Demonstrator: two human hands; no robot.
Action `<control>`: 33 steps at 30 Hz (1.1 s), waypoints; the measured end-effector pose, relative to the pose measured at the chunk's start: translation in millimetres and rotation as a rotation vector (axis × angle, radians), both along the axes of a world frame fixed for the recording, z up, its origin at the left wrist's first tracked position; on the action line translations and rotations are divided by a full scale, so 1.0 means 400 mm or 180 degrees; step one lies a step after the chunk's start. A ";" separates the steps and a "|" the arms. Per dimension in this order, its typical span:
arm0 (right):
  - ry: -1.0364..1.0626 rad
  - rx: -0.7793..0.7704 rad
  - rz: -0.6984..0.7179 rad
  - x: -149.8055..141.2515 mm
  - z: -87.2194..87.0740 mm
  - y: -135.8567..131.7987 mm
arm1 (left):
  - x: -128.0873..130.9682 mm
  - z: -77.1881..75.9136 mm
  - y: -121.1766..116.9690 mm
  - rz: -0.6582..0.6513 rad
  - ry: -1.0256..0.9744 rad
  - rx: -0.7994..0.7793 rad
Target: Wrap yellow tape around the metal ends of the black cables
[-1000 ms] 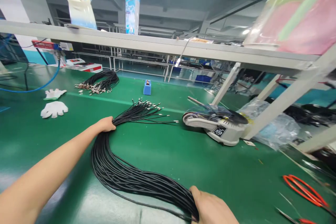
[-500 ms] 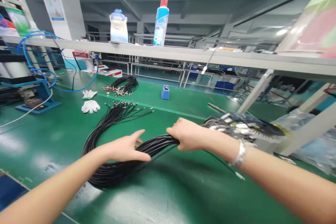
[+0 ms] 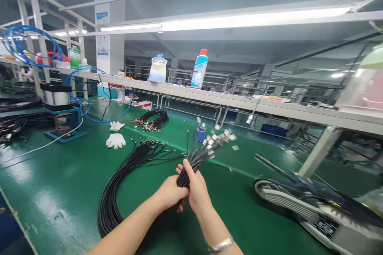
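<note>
A thick bundle of black cables (image 3: 112, 191) curves over the green table. Its far ends, with small metal tips, fan out on the tabletop. The other ends, carrying white tags or connectors (image 3: 214, 141), rise off the table and point away from me. My left hand (image 3: 172, 191) is closed around the bundle below those ends. Just above it, my right hand (image 3: 193, 181) wraps the same bundle, its thumb lying along the cables. A small blue holder (image 3: 200, 132) stands behind the tagged ends, partly covered by them.
A second cable coil (image 3: 154, 118) lies farther back, near white gloves (image 3: 116, 141). On the left stands a blue-based press (image 3: 64, 121) with air hoses. A grey machine with a round end (image 3: 295, 203) sits at right. A shelf (image 3: 179, 89) crosses behind, bearing a spray can (image 3: 199, 69).
My right hand has drawn the tagged cable ends up and in toward the middle. My left hand, open before, has closed on the bundle beside it. The view has tilted upward.
</note>
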State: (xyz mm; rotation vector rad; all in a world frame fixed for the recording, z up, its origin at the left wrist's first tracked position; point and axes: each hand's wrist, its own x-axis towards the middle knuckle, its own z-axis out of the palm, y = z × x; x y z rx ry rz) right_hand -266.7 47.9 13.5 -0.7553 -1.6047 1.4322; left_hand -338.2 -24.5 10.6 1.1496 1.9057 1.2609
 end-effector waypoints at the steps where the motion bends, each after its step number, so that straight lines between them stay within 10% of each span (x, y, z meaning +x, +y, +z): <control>1: 0.0057 -0.0098 -0.0049 -0.030 -0.011 0.001 | -0.012 -0.002 -0.018 0.0146 0.0170 -0.0024; 8: -0.0426 -0.0049 -0.0039 -0.091 -0.009 0.028 | -0.284 -0.092 -0.248 0.1908 0.0939 -0.0821; 14: -0.1205 0.0835 0.0814 -0.227 0.074 0.010 | -0.359 -0.184 -0.211 0.1470 0.1264 -0.0935; 19: -0.2243 0.1677 0.1407 -0.327 0.027 0.019 | -0.372 -0.183 -0.146 0.0977 0.1405 -0.0597; 25: -0.2911 0.2452 0.1232 -0.323 -0.077 0.049 | -0.421 -0.196 -0.119 0.0813 0.1310 -0.0516; 33: -0.2632 0.2511 0.0811 -0.262 -0.056 0.020 | -0.441 -0.180 -0.101 0.0824 0.1461 -0.0575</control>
